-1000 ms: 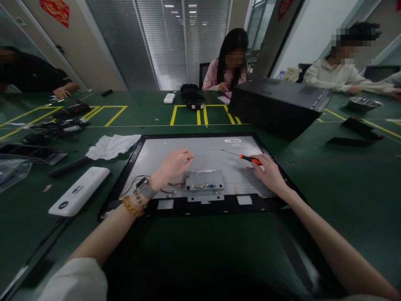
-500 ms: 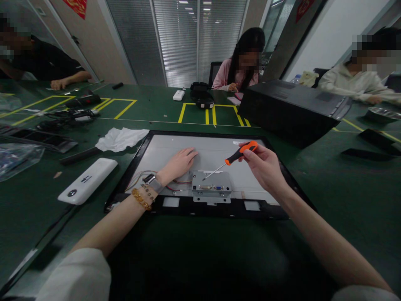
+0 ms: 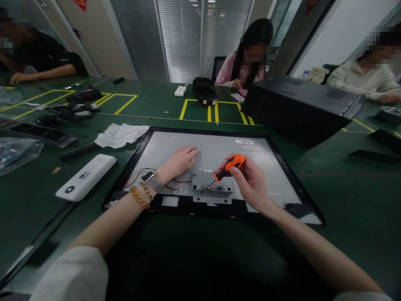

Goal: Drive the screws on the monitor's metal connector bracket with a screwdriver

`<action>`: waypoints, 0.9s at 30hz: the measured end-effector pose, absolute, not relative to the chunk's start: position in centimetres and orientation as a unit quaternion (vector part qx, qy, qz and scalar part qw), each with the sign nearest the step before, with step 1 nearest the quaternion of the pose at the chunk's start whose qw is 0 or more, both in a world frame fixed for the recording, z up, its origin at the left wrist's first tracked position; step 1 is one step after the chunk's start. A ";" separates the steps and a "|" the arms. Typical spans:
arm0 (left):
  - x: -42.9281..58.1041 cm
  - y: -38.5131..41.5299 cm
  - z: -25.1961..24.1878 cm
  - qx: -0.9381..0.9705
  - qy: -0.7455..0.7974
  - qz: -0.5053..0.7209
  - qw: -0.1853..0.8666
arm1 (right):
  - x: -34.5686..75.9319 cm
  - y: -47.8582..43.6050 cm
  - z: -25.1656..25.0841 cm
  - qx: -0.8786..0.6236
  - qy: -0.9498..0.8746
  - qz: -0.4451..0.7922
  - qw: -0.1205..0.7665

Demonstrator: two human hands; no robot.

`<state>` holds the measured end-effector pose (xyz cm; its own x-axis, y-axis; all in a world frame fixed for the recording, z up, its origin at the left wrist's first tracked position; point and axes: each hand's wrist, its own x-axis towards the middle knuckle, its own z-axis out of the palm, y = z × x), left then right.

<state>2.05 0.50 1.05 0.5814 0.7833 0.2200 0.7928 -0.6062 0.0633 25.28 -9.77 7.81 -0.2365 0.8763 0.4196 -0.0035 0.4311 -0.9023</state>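
Note:
An opened monitor panel [image 3: 216, 146] lies on the green table, its grey metal back framed in black. My left hand [image 3: 180, 160] rests flat on that metal, fingers stretched out, just above a small metal box with ports [image 3: 225, 184]. In my right hand [image 3: 252, 179] is an orange and black screwdriver [image 3: 230, 166], gripped by its handle. Its shaft slants down and left, with the tip at the front of the box near the ports; whether it touches cannot be told. Thin coloured wires [image 3: 178, 180] run from the box's left side beneath my left wrist.
A white power bank [image 3: 86, 177] with a cable lies at left, near a crumpled white tissue [image 3: 120, 136]. Behind it are tangled black cables [image 3: 67, 110]. A large black casing [image 3: 300, 108] stands at back right. Several people sit around the table.
My right hand has moved down and slightly left, bringing the screwdriver tip from the top of the box to its front. My left hand has stayed on the panel.

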 end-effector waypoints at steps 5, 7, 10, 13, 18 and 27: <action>2.1 0.5 1.1 -0.891 -0.441 -0.110 0.022 | 25.4 -9.7 7.0 -0.339 -0.693 0.389 0.504; 2.0 0.5 1.1 -0.891 -0.440 -0.109 0.020 | 25.4 -9.7 6.9 -0.332 -0.702 0.389 0.496; 2.0 0.6 1.1 -0.893 -0.437 -0.105 0.017 | 25.4 -9.8 6.9 -0.322 -0.709 0.395 0.487; 2.0 0.6 1.1 -0.893 -0.437 -0.109 0.011 | 25.3 -9.9 6.8 -0.316 -0.715 0.394 0.483; 2.1 0.6 1.1 -0.890 -0.443 -0.109 0.012 | 25.2 -10.0 6.7 -0.320 -0.736 0.384 0.457; 2.1 0.7 1.0 -0.890 -0.444 -0.102 0.017 | 25.1 -10.4 6.6 -0.272 -0.773 0.348 0.455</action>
